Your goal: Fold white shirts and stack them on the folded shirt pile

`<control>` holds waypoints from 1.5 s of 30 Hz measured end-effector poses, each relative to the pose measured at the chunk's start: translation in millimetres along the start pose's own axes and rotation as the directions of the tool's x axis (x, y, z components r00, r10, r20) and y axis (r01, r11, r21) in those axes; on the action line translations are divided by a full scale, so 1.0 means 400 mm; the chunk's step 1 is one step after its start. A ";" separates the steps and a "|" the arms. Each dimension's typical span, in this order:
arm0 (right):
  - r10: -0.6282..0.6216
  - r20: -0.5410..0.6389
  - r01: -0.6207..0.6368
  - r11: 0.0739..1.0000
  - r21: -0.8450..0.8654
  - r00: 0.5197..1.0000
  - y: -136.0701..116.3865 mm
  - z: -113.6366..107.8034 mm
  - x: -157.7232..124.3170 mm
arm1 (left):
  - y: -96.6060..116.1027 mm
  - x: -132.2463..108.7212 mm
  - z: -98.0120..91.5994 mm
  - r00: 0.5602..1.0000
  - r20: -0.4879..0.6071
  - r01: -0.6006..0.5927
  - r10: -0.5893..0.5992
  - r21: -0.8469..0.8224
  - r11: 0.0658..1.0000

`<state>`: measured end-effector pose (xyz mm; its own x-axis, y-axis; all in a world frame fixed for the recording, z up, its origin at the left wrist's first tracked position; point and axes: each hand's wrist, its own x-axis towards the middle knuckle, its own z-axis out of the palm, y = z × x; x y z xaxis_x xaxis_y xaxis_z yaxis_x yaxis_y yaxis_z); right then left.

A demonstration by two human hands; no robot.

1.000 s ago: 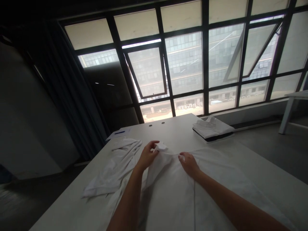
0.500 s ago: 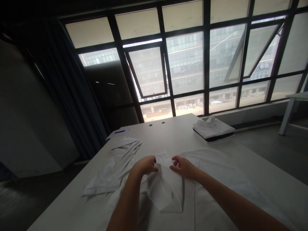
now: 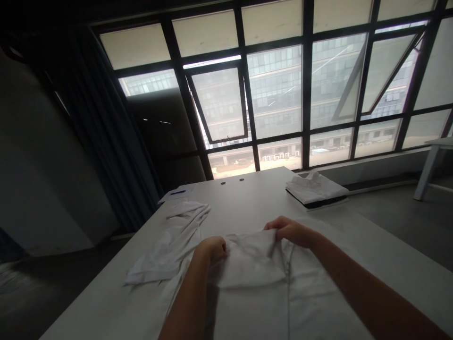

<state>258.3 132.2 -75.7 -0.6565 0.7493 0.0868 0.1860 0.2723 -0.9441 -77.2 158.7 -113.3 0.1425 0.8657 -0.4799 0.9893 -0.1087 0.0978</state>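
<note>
A white garment, perhaps a shirt (image 3: 253, 293), is spread on the table right in front of me. My left hand (image 3: 213, 249) is closed on the left side of its far edge. At the right end of that edge, my right hand (image 3: 288, 230) pinches the cloth. Between the two hands the fabric is raised and slightly creased. Part of the garment reaches out to the right under my right forearm. The fingertips of both hands are partly hidden by the cloth.
Another rumpled white garment (image 3: 170, 245) lies on the left of the white table (image 3: 244, 200). Folded white clothing (image 3: 316, 189) with a dark layer beneath sits at the right edge. A blue pen (image 3: 178, 192) rests on paper at the far left corner. Windows stand beyond.
My hands have moved apart, the right one going further right and slightly up. Both now grip the garment's edge, and the cloth between them is spread wider.
</note>
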 end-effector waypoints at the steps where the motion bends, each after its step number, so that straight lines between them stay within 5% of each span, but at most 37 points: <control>1: 0.020 0.068 -0.029 0.991 0.133 0.998 -0.011 -0.028 -0.022 | 0.002 0.001 -0.002 1.000 0.023 0.013 -0.013 0.011 1.000; 4: 0.070 0.261 -0.140 0.955 0.261 0.963 -0.034 -0.092 -0.074 | 0.007 -0.004 -0.009 0.993 0.099 0.063 -0.066 0.029 0.998; 7: 0.188 0.265 -0.213 0.975 0.070 0.946 -0.041 -0.106 -0.078 | 0.015 -0.013 -0.017 0.989 0.120 0.081 -0.083 0.027 0.996; 11: 0.236 0.037 -0.209 0.915 -0.345 0.971 -0.022 -0.040 -0.026 | 0.032 -0.031 -0.028 0.988 0.126 0.084 -0.084 0.006 0.996; 14: 0.194 -0.025 -0.177 0.823 -0.539 0.981 0.013 0.043 0.006 | 0.044 -0.061 -0.047 0.994 0.066 0.086 -0.085 -0.016 0.996; 18: 0.202 -0.022 -0.169 0.749 -0.641 0.979 0.060 0.120 0.021 | 0.051 -0.128 -0.087 0.990 -0.132 0.048 -0.055 -0.059 0.997; 22: 0.229 0.044 -0.150 0.761 -0.631 0.972 0.064 0.116 0.021 | 0.068 -0.191 -0.100 0.973 -0.229 -0.057 0.038 -0.074 0.996; 28: 0.368 0.205 -0.210 0.816 -0.539 0.907 0.053 0.065 0.008 | 0.026 -0.248 -0.011 0.981 -0.115 -0.159 0.159 0.005 0.987; 33: 0.208 -0.086 -0.222 0.824 -0.522 0.974 0.112 0.068 0.041 | -0.096 -0.259 0.109 0.941 -0.247 -0.212 0.233 0.107 0.971; 36: 0.100 -0.137 -0.164 0.778 -0.607 0.985 0.147 0.077 0.080 | -0.137 -0.246 0.157 0.890 -0.371 -0.216 0.264 0.166 0.962; 41: 0.002 -0.085 -0.061 0.718 -0.693 0.996 0.164 0.095 0.144 | -0.148 -0.224 0.157 0.798 -0.499 -0.263 0.339 0.218 0.940; 45: -0.044 -0.094 -0.038 0.683 -0.729 0.995 0.171 0.103 0.171 | -0.137 -0.214 0.121 0.768 -0.501 -0.260 0.400 0.326 0.909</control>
<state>196.2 177.2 -147.2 -0.5924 0.7900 0.1581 0.6855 0.5974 -0.4161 -142.1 66.8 -119.9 0.4886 0.8659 0.1071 0.8724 -0.4836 -0.0706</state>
